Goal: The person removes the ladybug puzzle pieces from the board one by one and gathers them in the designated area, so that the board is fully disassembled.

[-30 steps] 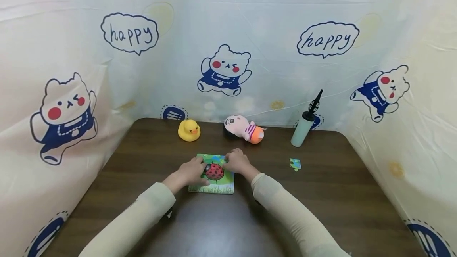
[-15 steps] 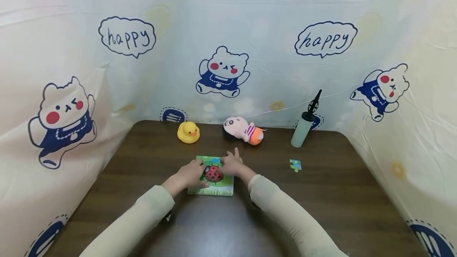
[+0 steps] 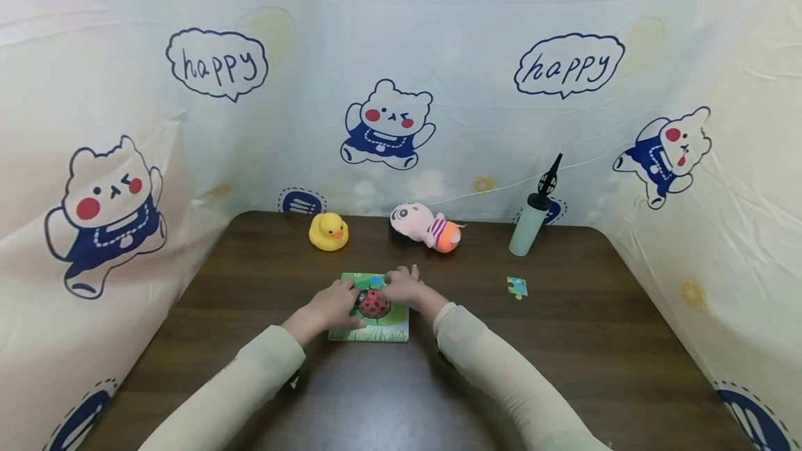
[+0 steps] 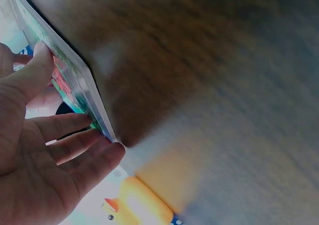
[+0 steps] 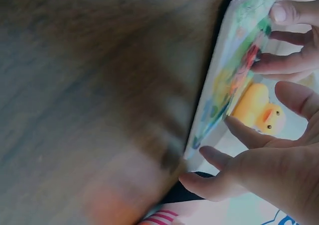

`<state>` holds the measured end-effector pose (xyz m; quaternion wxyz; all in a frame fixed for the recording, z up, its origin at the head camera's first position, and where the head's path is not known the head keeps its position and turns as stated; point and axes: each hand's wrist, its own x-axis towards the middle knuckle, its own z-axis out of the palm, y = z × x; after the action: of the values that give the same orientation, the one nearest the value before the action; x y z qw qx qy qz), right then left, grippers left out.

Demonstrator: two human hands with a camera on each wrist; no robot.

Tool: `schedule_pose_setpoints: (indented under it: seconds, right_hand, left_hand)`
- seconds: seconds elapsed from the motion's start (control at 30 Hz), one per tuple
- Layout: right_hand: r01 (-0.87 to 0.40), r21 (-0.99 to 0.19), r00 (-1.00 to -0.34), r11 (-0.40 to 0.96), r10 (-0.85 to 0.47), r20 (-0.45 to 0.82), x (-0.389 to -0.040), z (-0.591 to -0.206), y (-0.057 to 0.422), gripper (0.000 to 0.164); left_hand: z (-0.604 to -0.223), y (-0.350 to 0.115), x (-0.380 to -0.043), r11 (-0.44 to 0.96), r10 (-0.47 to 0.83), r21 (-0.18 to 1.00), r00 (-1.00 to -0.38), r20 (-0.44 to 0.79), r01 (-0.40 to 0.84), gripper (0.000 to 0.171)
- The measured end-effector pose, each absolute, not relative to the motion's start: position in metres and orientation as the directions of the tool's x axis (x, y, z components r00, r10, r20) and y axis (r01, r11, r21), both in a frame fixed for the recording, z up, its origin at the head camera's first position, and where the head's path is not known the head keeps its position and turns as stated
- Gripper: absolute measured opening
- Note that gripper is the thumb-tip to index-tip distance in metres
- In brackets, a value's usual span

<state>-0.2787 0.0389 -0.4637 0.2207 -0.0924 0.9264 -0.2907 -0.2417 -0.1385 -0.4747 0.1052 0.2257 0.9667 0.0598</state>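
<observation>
A square jigsaw puzzle (image 3: pixel 376 334) with a ladybug picture lies on the table in the head view. My left hand (image 3: pixel 335 306) rests along its left side, thumb over the picture; in the left wrist view the spread fingers (image 4: pixel 99 165) reach its edge. Over the upper right part is my right hand (image 3: pixel 404 285). In the right wrist view its index fingertip (image 5: pixel 235 123) touches the puzzle's surface, while the other fingers lie near the far edge. That hand hides the upper right corner. A loose jigsaw piece (image 3: pixel 516 287), blue and green, lies off to the right.
Along the table's back edge are a yellow rubber duck (image 3: pixel 328 232), a plush doll (image 3: pixel 416 221) on its side and a pale green hand pump (image 3: pixel 528 230) with a black nozzle. A printed curtain (image 3: pixel 476 110) surrounds the dark wooden table (image 3: pixel 564 353).
My right hand has shifted slightly left over the puzzle's upper right part, and its fingers have changed pose. My left hand stays at the left side. The loose piece has not moved.
</observation>
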Motion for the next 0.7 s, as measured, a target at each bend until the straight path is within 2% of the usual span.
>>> schedule_pose_setpoints:
  seconds: [0.2, 0.4, 0.5, 0.7]
  right_hand:
    - [-0.046, -0.547, -0.917, 0.836, -0.252, -0.309, -0.275, -0.455, 0.032, 0.049]
    - [0.021, -0.605, -0.973, 0.796, -0.124, -0.196, -0.276, -0.453, 0.027, 0.037]
    - [0.007, -0.649, -0.981, 0.761, -0.122, -0.154, -0.281, -0.458, 0.027, 0.035]
    - [-0.076, -0.689, -0.983, 0.721, -0.169, -0.068, -0.286, -0.463, 0.025, 0.014]
  left_hand:
    - [-0.477, -0.140, -0.242, 0.886, 0.460, 0.153, -0.873, -0.161, 0.438, 0.075]
    - [-0.477, -0.141, -0.241, 0.887, 0.457, 0.153, -0.874, -0.166, 0.435, 0.075]
    - [-0.476, -0.141, -0.240, 0.886, 0.459, 0.157, -0.872, -0.168, 0.436, 0.075]
    - [-0.474, -0.140, -0.240, 0.906, 0.415, 0.178, -0.888, -0.198, 0.384, 0.073]
